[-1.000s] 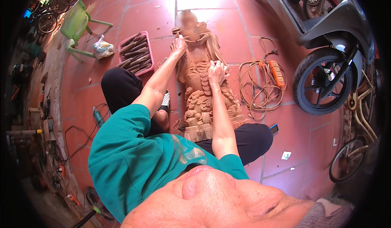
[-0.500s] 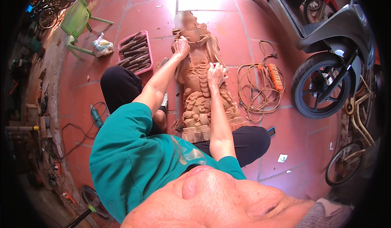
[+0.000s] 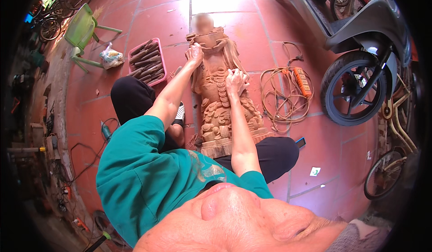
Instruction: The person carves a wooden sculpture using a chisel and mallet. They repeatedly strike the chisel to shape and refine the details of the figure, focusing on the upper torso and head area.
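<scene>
A carved wooden statue [image 3: 210, 92] lies on its back on the floor, its base close to me and its blurred head at the far end. My left hand [image 3: 195, 55] rests at the left edge of the figure's chest, its fingers curled in against the wood. Lower down, on the right side of the carving, sits my right hand [image 3: 236, 82], with its fingers bent and pressed together. Whatever either hand may hold is too small or hidden to make out.
To the left stand a pink basket [image 3: 164, 63] of chisel-like tools, a plastic bag [image 3: 111, 56] and a green chair [image 3: 81, 28]. An orange power strip [image 3: 302, 82] with a coiled cord lies right of the statue. A scooter [image 3: 355, 87] is parked beyond it.
My left hand has shifted slightly left and nearer along the statue's edge. My right hand stays at about the same spot on the carving. The whole view has drifted a little.
</scene>
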`<state>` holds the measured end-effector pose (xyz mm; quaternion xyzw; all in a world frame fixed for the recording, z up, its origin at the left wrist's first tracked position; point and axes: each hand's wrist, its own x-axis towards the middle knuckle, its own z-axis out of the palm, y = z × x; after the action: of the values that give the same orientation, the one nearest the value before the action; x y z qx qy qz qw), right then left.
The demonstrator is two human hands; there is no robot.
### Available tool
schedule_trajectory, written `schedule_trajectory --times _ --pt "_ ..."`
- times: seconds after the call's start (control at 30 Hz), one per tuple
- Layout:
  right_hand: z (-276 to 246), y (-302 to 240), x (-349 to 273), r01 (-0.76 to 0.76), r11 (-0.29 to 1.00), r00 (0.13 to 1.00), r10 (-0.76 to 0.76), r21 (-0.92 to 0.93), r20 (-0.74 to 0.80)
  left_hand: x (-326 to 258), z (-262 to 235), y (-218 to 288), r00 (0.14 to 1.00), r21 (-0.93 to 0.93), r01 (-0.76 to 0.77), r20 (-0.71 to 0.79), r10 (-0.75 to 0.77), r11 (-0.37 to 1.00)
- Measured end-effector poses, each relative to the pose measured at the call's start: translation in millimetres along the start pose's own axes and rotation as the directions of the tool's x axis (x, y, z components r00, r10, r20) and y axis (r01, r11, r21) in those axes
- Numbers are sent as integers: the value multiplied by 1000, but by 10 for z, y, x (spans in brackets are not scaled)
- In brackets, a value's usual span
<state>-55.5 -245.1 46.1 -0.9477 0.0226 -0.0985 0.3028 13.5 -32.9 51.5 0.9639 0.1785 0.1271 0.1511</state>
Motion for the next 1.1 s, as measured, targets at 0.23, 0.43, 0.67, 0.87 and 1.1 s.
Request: schedule_trajectory --times 0.23,0.43,0.67,0.87,1.1 --pt "-14 -30 -4 16 1000 1000 -17 -19 -17 -105 46 -99 997 -99 27 -63 -33 995" --pt "-23 -49 17 14 999 1000 -14 43 16 -66 89 -107 996 -121 46 -72 -55 992" --pt "-12 -8 21 -4 998 1000 2 58 27 -69 119 -91 996 -147 39 -70 -50 988" --pt "-11 -24 -16 22 999 1000 -21 50 -17 -28 97 -133 996 -156 42 -71 -53 987" --pt "-9 -38 3 15 997 999 -17 70 27 4 109 -128 998 -186 32 -53 -43 982"
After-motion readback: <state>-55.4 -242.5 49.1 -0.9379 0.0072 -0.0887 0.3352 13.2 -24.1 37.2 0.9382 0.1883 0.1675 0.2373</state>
